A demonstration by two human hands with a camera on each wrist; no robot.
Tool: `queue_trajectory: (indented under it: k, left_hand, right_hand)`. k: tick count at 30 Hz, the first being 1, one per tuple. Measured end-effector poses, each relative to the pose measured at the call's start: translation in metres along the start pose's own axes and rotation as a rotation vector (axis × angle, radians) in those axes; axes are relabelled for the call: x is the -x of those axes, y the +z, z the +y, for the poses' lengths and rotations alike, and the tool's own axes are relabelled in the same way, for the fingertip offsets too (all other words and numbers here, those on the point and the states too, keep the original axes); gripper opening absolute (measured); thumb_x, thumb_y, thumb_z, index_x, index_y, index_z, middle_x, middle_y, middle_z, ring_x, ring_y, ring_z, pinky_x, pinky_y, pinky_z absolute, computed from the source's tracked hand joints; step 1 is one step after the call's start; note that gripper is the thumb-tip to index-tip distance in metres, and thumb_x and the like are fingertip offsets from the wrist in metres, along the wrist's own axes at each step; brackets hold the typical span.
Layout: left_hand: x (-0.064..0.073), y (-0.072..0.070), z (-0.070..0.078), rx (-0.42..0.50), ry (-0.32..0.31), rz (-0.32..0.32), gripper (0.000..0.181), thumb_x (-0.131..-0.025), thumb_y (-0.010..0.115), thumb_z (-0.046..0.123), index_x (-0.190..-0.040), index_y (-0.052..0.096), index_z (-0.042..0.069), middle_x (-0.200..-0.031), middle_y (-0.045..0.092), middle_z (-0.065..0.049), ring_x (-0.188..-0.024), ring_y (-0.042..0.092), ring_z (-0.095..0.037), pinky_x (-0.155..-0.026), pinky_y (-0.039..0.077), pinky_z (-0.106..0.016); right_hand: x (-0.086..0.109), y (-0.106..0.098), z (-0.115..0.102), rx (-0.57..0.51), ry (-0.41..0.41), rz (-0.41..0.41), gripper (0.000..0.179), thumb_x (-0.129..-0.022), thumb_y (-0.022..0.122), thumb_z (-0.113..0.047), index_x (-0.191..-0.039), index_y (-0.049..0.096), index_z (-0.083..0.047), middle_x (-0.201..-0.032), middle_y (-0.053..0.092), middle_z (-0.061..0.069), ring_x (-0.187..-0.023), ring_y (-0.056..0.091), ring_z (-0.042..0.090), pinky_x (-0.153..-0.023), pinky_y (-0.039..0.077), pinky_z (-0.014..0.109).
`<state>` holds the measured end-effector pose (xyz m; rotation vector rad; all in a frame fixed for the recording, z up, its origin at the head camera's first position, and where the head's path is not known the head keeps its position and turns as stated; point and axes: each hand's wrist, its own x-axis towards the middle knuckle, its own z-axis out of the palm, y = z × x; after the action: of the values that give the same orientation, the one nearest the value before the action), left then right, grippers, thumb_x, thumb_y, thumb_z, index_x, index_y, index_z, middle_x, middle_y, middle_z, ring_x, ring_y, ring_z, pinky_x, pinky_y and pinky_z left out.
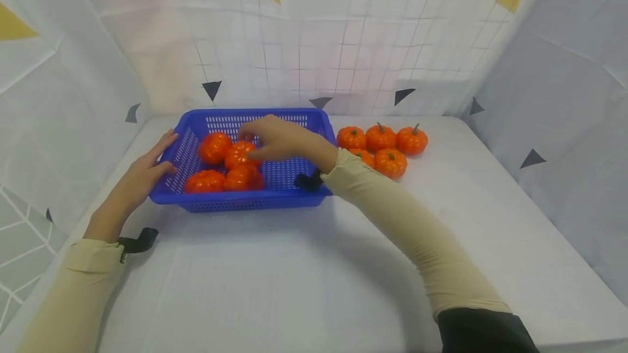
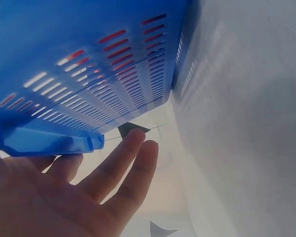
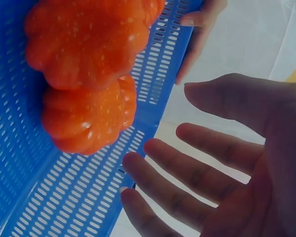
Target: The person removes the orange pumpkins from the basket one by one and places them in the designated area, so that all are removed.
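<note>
A blue slotted plastic basket (image 1: 255, 199) holds several small orange pumpkins (image 1: 215, 148). My left hand (image 1: 142, 170) is at the basket's left rim, thumb over the edge and fingers stretched along the outside. From the left wrist, that hand (image 2: 103, 187) shows its fingers extended below the rim, beside the slotted wall. My right hand (image 1: 282, 138) hovers above the basket, over the pumpkins, holding nothing. In the right wrist view its spread fingers (image 3: 197, 173) are apart from the pumpkins (image 3: 89, 116) inside.
More small orange pumpkins (image 1: 390, 163) with green stems sit grouped on the white table (image 1: 235, 287), right of the basket. White cloth (image 1: 314, 31) with grid lines and triangles hangs behind; grey cloth walls (image 1: 554, 97) stand at the sides.
</note>
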<state>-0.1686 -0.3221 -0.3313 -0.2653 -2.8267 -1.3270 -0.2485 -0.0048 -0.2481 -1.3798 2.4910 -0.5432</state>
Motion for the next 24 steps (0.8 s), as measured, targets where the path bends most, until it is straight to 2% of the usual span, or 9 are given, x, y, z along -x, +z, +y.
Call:
queue_trajectory:
  k: [12,17,24]
  left_hand:
    - [0.003,0.001,0.001,0.005,0.002,0.008,0.071,-0.106,0.041,0.015,-0.169,0.010,0.020,-0.174,-0.001,-0.006,-0.156,0.000,-0.045,-0.115,0.007,-0.075]
    - [0.004,0.002,0.000,0.010,0.004,0.006,0.070,-0.106,0.041,0.015,-0.169,0.010,0.022,-0.174,-0.001,-0.005,-0.156,-0.001,-0.044,-0.115,0.007,-0.076]
    - [0.003,0.001,-0.001,0.008,0.019,0.007,0.070,-0.106,0.041,0.014,-0.169,0.010,0.020,-0.174,-0.001,-0.008,-0.155,0.000,-0.046,-0.114,0.007,-0.077]
  right_hand:
    - [-0.016,0.004,0.002,-0.018,0.003,-0.023,0.041,-0.099,0.070,-0.018,-0.139,0.064,-0.007,-0.130,0.067,0.010,-0.107,0.063,0.016,-0.090,0.054,0.024]
    - [-0.024,0.010,0.002,-0.019,0.009,-0.070,0.039,-0.099,0.071,-0.019,-0.136,0.065,-0.006,-0.119,0.068,0.007,-0.102,0.063,0.017,-0.083,0.056,0.023]
    - [-0.029,0.018,0.001,0.051,0.031,-0.159,0.032,-0.099,0.072,-0.034,-0.121,0.069,-0.010,-0.105,0.068,0.001,-0.095,0.061,0.016,-0.081,0.053,0.025]
